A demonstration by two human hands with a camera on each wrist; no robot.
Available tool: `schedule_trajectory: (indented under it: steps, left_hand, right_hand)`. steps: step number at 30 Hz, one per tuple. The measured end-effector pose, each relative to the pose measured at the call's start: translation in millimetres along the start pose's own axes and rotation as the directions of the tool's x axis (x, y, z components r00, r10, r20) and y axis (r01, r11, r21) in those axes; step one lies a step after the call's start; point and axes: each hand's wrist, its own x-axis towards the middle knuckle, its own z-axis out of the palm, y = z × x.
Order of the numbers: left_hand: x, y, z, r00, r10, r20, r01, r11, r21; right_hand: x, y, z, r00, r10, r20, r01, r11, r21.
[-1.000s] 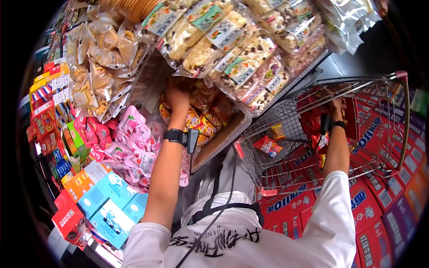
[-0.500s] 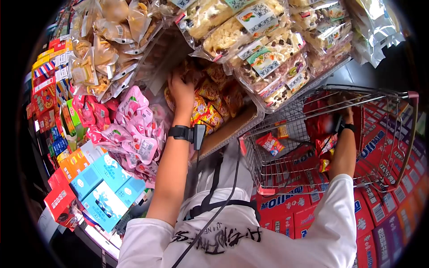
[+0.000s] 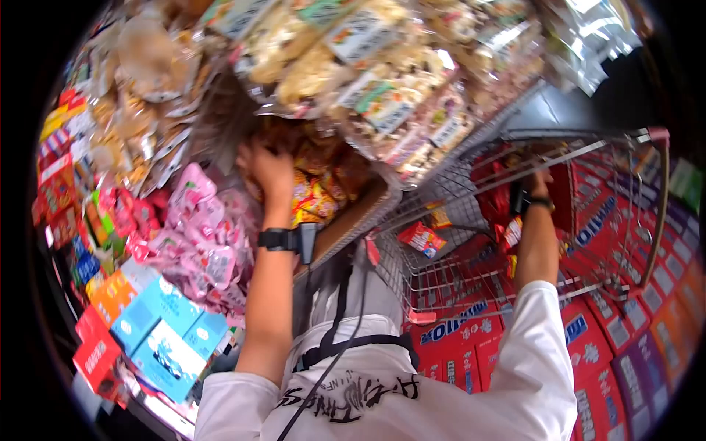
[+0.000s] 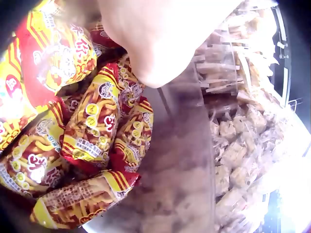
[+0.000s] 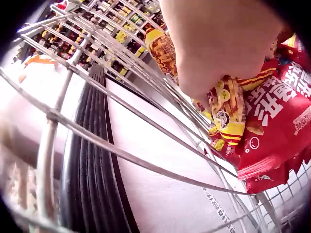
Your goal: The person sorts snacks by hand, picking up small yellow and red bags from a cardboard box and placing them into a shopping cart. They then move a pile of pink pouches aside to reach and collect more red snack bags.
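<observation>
Deep in a crowded shop aisle, a person's left hand (image 3: 265,173) rests on the yellow-and-red snack packets (image 3: 316,198) heaped in a cardboard box (image 3: 360,217) on the shelf. The right hand (image 3: 539,180) is inside the wire cart (image 3: 588,136), well apart from the box.

The work appears to be at the picking stage, with the left hand among the stock but no packet seen lifted clear. A clean lift would call for the fingers to close round one packet and draw it out under the clear bags of sweets (image 3: 368,73) overhanging the box.

The left wrist view shows the packets close up, with printed pictures of crinkled sticks, but only the heel of the hand (image 4: 160,34). Whether its fingers are spread or curled cannot be told from either view.

The right wrist view adds what the head view blurs: the right hand's fingers pinch a single packet (image 5: 228,109) of the same kind, held over large red bags (image 5: 277,131) behind the cart's wires.

Only the head view shows the surroundings: pink packets (image 3: 206,235) and blue boxes (image 3: 162,323) below the box, and a loose packet (image 3: 421,239) on the cart floor.
</observation>
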Motion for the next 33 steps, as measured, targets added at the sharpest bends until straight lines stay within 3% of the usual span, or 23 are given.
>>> schedule_trajectory:
  steps: [4,6,11,12,16,17,19,23,24,26,27,29,31,32,33]
  left_hand:
    - [0.8,4.3,-9.2,0.992,0.080,-0.100,-0.099,0.974,-0.205]
    - [1.5,7.6,-18.5,0.993,0.065,-0.103,-0.092,0.955,-0.282]
    - [2.8,6.6,-26.8,0.993,0.019,-0.117,-0.071,0.889,-0.453]
    - [1.1,8.2,-30.9,0.992,0.026,-0.124,-0.080,0.884,-0.461]
    - [-7.2,25.6,-53.7,0.992,0.026,-0.125,-0.089,0.847,-0.524]
    - [-10.2,29.7,-58.9,0.992,0.023,-0.121,-0.086,0.833,-0.547]
    - [-18.1,37.6,-68.7,0.994,0.030,-0.106,-0.091,0.766,-0.636]
    - [-34.6,36.6,-79.3,0.997,0.082,0.006,-0.041,0.555,-0.831]
    - [-38.7,45.6,-95.6,0.973,0.226,-0.049,-0.173,0.572,-0.801]
    - [-44.2,60.7,-139.3,0.924,0.347,0.162,-0.053,0.535,-0.843]
    - [-47.8,61.8,-158.5,0.853,0.340,0.396,0.203,0.483,-0.852]
    - [-58.5,63.0,-169.9,0.756,0.549,0.356,0.378,0.078,-0.923]
    - [-68.7,62.4,-187.6,0.667,0.658,0.349,0.522,-0.078,-0.850]
    - [-76.8,62.1,-192.7,0.695,0.631,0.344,0.527,-0.123,-0.841]
    - [-82.3,61.7,-196.5,0.717,0.610,0.337,0.532,-0.167,-0.830]
  right_hand:
    - [-28.3,-2.5,0.5,0.992,-0.074,-0.104,0.080,0.995,0.064]
    - [-80.8,-34.9,13.9,0.972,-0.181,-0.152,0.163,0.979,-0.126]
    - [-132.0,-42.7,-8.0,0.955,-0.259,-0.148,0.233,0.957,-0.173]
    - [-156.6,-52.0,-4.2,0.923,-0.363,-0.130,0.350,0.930,-0.117]
    - [-228.9,-72.4,-7.7,0.890,-0.441,-0.116,0.401,0.878,-0.260]
    - [-249.2,-76.3,-6.5,0.912,-0.380,-0.152,0.344,0.913,-0.221]
    - [-288.8,-83.5,-4.1,0.942,-0.317,-0.114,0.311,0.948,-0.070]
    - [-389.3,-143.9,25.7,0.943,-0.329,0.053,0.333,0.922,-0.196]
    - [-410.3,-158.2,36.6,0.938,-0.322,0.131,0.339,0.932,-0.132]
    - [-449.5,-185.8,63.2,0.900,-0.314,0.303,0.331,0.943,-0.007]
    - [-468.8,-199.1,80.1,0.879,-0.314,0.359,0.344,0.939,-0.022]
    - [-496.9,-211.9,118.7,0.817,-0.354,0.455,0.407,0.913,-0.022]
    - [-523.3,-214.4,159.2,0.833,-0.252,0.493,0.275,0.961,0.025]
    - [-531.1,-212.1,174.3,0.793,-0.208,0.573,0.244,0.970,0.015]
    - [-527.1,-196.0,187.1,0.702,-0.320,0.636,0.477,0.875,-0.086]
